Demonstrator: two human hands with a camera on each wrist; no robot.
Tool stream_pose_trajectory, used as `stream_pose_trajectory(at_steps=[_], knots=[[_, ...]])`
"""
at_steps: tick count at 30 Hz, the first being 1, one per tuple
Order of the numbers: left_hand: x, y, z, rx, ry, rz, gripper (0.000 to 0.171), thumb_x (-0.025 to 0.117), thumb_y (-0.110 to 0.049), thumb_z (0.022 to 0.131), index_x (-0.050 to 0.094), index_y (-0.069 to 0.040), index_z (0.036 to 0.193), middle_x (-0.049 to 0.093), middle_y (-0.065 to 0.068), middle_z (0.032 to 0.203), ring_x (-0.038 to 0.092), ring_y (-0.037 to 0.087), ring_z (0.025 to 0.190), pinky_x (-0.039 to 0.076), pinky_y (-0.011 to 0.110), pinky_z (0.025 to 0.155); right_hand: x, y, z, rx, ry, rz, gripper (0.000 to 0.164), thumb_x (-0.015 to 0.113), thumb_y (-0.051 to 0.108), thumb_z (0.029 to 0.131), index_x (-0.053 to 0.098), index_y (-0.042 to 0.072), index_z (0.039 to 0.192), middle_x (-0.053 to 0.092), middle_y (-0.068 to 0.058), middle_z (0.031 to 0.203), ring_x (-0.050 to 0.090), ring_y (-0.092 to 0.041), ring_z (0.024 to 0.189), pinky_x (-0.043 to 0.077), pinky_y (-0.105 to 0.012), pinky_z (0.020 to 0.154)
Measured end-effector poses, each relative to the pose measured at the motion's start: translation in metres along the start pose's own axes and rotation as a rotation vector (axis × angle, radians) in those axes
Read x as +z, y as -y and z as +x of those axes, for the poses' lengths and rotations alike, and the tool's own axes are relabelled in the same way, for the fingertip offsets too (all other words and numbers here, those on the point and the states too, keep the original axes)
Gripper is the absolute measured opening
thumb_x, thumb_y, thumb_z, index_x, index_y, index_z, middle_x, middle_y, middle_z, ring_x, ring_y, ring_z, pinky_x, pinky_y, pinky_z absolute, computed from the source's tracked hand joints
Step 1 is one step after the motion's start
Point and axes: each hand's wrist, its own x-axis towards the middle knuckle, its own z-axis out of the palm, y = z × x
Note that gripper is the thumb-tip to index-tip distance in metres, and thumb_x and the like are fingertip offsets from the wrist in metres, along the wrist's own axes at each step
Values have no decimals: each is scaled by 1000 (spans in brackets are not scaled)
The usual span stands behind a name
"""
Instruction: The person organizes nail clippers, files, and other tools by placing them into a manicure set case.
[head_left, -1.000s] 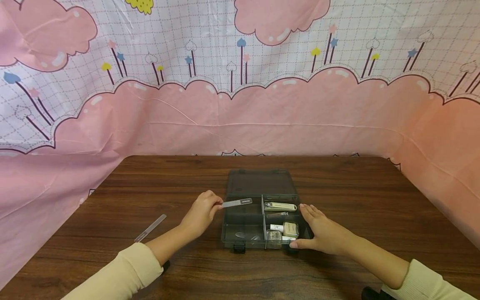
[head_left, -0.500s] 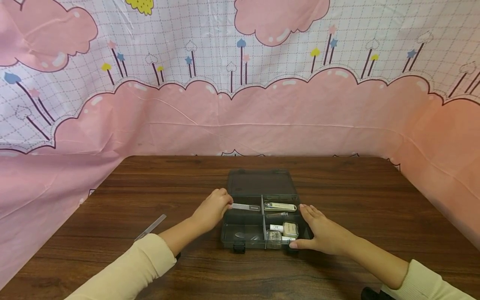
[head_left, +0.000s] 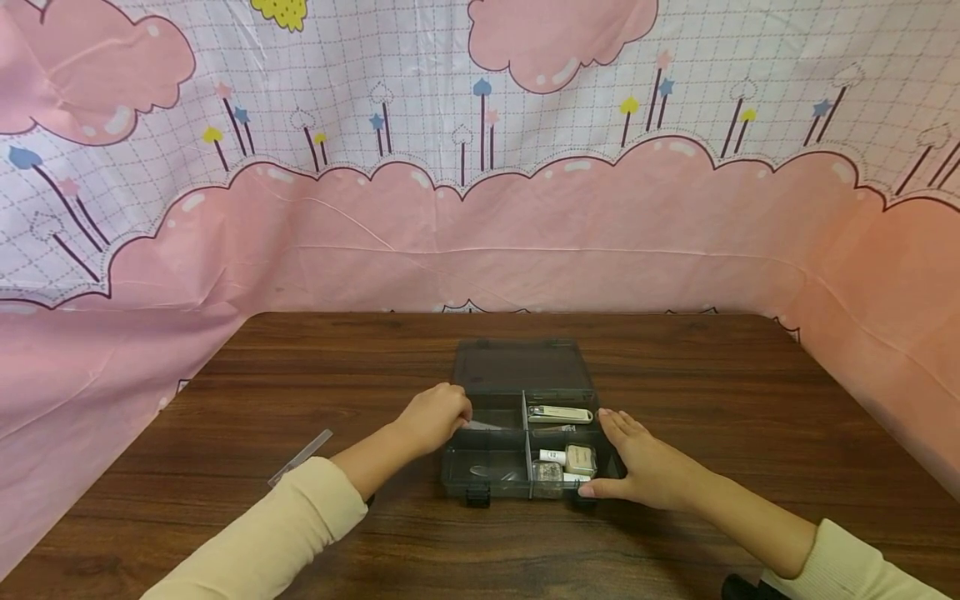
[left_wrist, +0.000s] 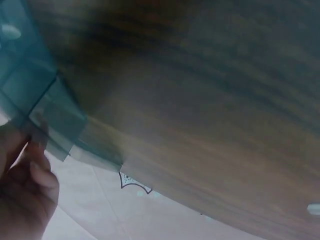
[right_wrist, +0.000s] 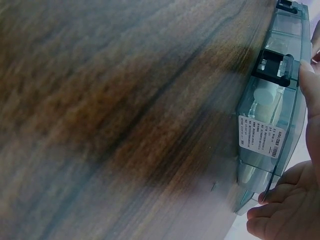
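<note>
A dark see-through divided box (head_left: 487,461) stands on the table with its lid (head_left: 522,367) laid back. My left hand (head_left: 435,418) reaches over the box's left wall and pinches a thin pale nail file (head_left: 483,426), which lies low in the back left compartment; its near end is hidden by the fingers. My right hand (head_left: 648,467) rests against the box's right side, thumb on the front rim near a black latch (right_wrist: 272,67), fingers extended along the side wall. A nail clipper (head_left: 560,414) lies in the back right compartment, and nail polish bottles (head_left: 581,458) fill the front right one.
A second clear strip (head_left: 302,457), like a nail file, lies on the wooden table (head_left: 697,375) left of the box, near my left sleeve. Small clear oval pieces (head_left: 481,471) sit in the front left compartment. A pink printed cloth (head_left: 540,275) hangs behind the table.
My left hand has moved right and then down to the box, lowering the nail file from above the rim into the back left compartment. My right hand has stayed in place.
</note>
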Motion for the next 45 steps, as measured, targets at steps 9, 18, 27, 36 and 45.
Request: stream_pose_trajectory(at_steps=[9, 18, 27, 36, 45], knots=[[-3, 7, 9, -34, 102, -100, 20, 70, -7, 81, 63, -10, 63, 61, -1, 67, 50, 9, 58, 45, 25, 53, 1, 0, 0, -1, -2, 0, 109, 62, 65, 73, 25, -12, 140, 29, -32, 144, 24, -52, 133, 29, -63, 103], [-7, 2, 3, -92, 89, -98, 8, 69, -15, 82, 72, -8, 83, 69, 4, 88, 63, 14, 74, 52, 29, 63, 2, 1, 0, -4, 2, -13, 109, 62, 66, 74, 25, -13, 140, 29, -33, 144, 24, -52, 133, 29, -63, 103], [-11, 6, -13, -44, -145, -135, 13, 68, -19, 84, 71, -8, 90, 65, 1, 88, 63, 16, 80, 54, 28, 65, 1, 2, -1, 6, -2, -12, 110, 60, 68, 73, 25, -13, 140, 29, -31, 145, 24, -51, 133, 30, -63, 102], [-14, 15, -32, -85, -308, -104, 11, 71, -21, 81, 71, -11, 86, 65, -1, 87, 60, 14, 78, 52, 25, 63, 1, 0, -1, 8, 2, -7, 111, 60, 68, 73, 24, -13, 140, 28, -32, 145, 23, -52, 133, 28, -64, 102], [-12, 30, -53, -135, -299, -102, 15, 72, -21, 81, 71, -8, 88, 64, 1, 89, 60, 17, 82, 54, 30, 67, 1, -2, 0, 8, 13, 8, 111, 60, 68, 73, 24, -13, 140, 27, -32, 145, 23, -51, 134, 28, -64, 103]])
